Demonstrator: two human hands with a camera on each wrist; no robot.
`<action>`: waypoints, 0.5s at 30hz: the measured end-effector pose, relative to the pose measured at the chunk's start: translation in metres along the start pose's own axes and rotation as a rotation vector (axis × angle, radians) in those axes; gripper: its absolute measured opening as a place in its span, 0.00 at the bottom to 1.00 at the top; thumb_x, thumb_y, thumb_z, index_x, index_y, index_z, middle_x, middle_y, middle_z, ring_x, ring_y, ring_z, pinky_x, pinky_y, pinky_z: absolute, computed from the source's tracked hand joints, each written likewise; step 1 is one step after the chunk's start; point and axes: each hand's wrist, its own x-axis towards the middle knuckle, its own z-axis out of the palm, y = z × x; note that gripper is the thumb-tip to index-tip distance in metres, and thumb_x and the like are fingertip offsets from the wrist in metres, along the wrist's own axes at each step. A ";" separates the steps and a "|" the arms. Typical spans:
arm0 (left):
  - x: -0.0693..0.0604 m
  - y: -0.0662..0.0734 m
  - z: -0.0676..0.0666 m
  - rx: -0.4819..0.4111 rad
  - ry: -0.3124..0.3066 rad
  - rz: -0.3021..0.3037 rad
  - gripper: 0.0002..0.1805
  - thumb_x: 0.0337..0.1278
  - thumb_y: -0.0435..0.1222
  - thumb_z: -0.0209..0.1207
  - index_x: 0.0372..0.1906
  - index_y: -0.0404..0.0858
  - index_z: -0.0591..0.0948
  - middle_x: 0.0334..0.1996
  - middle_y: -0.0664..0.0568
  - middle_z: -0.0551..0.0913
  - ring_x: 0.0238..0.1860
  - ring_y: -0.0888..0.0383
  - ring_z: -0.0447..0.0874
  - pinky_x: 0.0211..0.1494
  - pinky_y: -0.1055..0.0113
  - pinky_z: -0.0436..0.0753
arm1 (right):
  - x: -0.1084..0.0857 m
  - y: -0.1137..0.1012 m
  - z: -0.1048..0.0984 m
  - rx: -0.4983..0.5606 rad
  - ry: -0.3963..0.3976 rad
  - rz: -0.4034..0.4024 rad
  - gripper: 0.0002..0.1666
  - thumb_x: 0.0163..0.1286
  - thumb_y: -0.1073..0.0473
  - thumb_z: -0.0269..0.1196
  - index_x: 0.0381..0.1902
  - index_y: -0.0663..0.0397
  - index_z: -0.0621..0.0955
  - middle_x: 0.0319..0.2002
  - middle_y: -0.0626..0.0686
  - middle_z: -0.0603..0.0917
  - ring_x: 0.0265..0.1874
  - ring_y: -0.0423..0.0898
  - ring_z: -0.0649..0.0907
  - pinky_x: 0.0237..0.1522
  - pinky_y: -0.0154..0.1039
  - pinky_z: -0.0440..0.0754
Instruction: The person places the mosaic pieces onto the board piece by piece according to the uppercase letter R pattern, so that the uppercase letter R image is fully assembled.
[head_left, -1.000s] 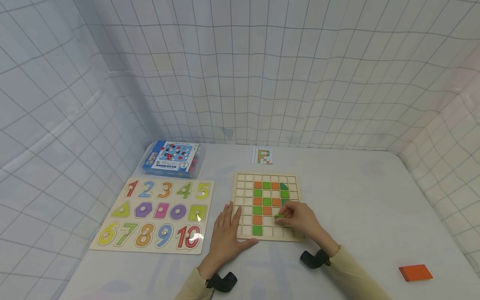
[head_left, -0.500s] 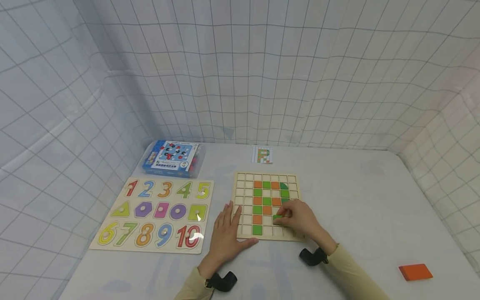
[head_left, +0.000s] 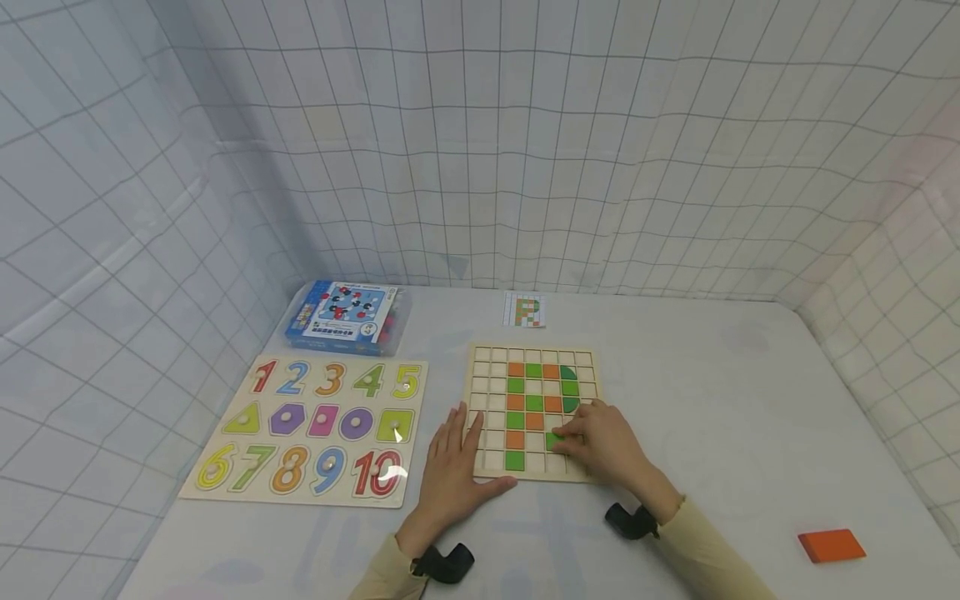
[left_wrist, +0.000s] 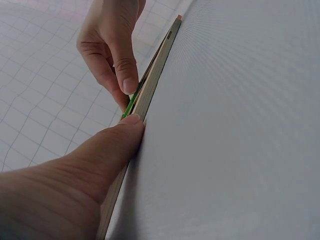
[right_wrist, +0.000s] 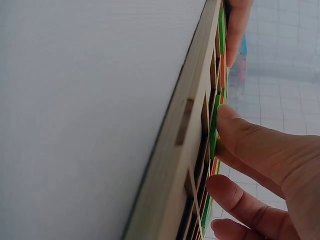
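Observation:
A wooden grid board (head_left: 480, 358) lies on the table with green and orange tiles set in several of its cells. My right hand (head_left: 603, 442) is over the lower right part of the board, its thumb and finger pinching a small green square tile (head_left: 552, 441). In the right wrist view this green tile (right_wrist: 215, 127) sits at the board's surface, under the thumb tip; whether it is fully seated I cannot tell. My left hand (head_left: 453, 475) rests on the board's left side, fingers straight, thumb spread along the near edge. The left wrist view shows that thumb (left_wrist: 117, 142) against the board's edge.
Left of the board lies a number and shape puzzle (head_left: 311, 429) with knobs. Behind it stands a blue box (head_left: 345, 317) with molecule pictures. A small pattern card (head_left: 525, 310) lies beyond the board. An orange block (head_left: 832, 545) is at the far right.
The green tile has gone from edge-on in my right fingers to lying flat at a lower cell. My right hand has shifted slightly right, uncovering a rounded green tile. The left hand stays put.

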 end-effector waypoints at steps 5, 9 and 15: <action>0.000 0.000 0.000 0.000 0.007 0.005 0.56 0.41 0.63 0.65 0.71 0.35 0.60 0.72 0.37 0.50 0.72 0.43 0.43 0.69 0.46 0.50 | -0.001 0.001 0.001 -0.034 -0.002 -0.007 0.15 0.51 0.47 0.73 0.36 0.46 0.89 0.25 0.39 0.76 0.26 0.38 0.67 0.29 0.35 0.65; 0.001 0.000 0.001 0.007 0.020 0.019 0.56 0.40 0.63 0.65 0.71 0.34 0.60 0.72 0.36 0.50 0.72 0.42 0.44 0.68 0.46 0.51 | -0.002 0.003 0.003 -0.006 0.002 -0.024 0.14 0.53 0.49 0.73 0.36 0.47 0.89 0.27 0.39 0.78 0.27 0.37 0.68 0.29 0.34 0.65; 0.001 -0.001 0.000 0.009 0.016 0.019 0.57 0.40 0.63 0.65 0.71 0.34 0.60 0.72 0.36 0.50 0.72 0.42 0.43 0.69 0.46 0.50 | -0.002 0.005 0.004 0.041 -0.005 -0.028 0.14 0.52 0.51 0.74 0.37 0.48 0.88 0.32 0.40 0.81 0.31 0.38 0.71 0.37 0.39 0.70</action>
